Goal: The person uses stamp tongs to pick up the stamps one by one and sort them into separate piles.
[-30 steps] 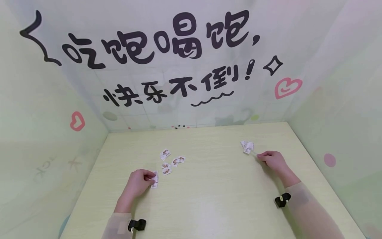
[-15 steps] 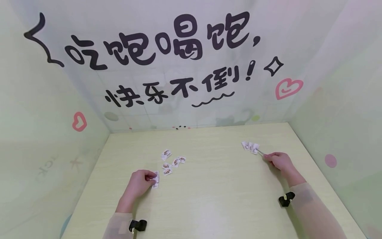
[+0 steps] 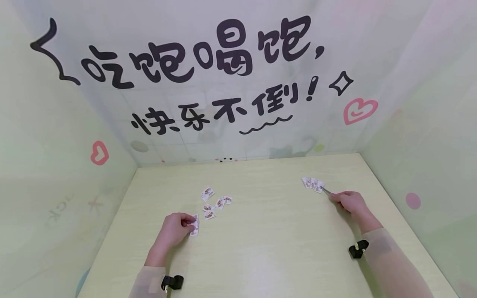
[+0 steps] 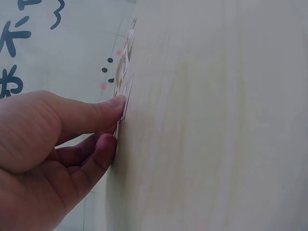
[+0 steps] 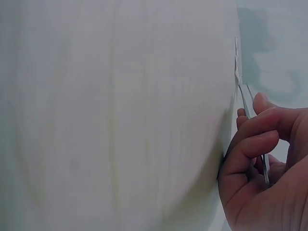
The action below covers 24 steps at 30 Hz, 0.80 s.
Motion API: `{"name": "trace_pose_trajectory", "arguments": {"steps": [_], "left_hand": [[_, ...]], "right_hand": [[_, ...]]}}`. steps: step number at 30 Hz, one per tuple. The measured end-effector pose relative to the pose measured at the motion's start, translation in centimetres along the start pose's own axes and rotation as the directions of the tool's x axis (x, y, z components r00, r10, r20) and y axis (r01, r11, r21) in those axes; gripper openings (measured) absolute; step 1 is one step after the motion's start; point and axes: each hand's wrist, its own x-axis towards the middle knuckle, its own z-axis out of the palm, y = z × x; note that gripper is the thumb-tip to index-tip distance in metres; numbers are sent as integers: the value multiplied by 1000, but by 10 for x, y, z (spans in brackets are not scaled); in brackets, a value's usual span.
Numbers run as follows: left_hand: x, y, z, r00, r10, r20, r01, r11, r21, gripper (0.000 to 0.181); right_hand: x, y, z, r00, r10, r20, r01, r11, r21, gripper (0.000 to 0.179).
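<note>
My left hand pinches a small playing card at the left of the table. In the left wrist view, the thumb and fingertips meet at the edge of that card. My right hand grips slim metal tweezers, their tips at the rightmost of three small cards. Those three lie side by side in a slightly overlapping row at the back right. In the right wrist view, the tweezers' tips stand slightly apart right at the card's edge, and curled fingers hide much of the handle.
Several loose small cards with coloured pictures lie scattered ahead of the left hand, some overlapping. The pale wooden table is bounded by a printed back wall and side walls. A black wrist device sits on each sleeve.
My right hand has shifted right with the tweezers, and the bunched cards there have become a spread row of three. The left hand has stayed at its card.
</note>
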Motion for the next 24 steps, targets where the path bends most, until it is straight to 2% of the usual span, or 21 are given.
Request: {"name": "trace_pose_trajectory", "arguments": {"steps": [13,24], "left_hand": [[-1,3,-2,1000,1,2,-1,1000,0,16],[0,0,-2,1000,7,5,-7,1000,3,16]], "right_hand": [[-7,5,-4,1000,2,5,-1,1000,-24,31],[-14,3,0,999,-29,-26,27,998,-50,34]]}}
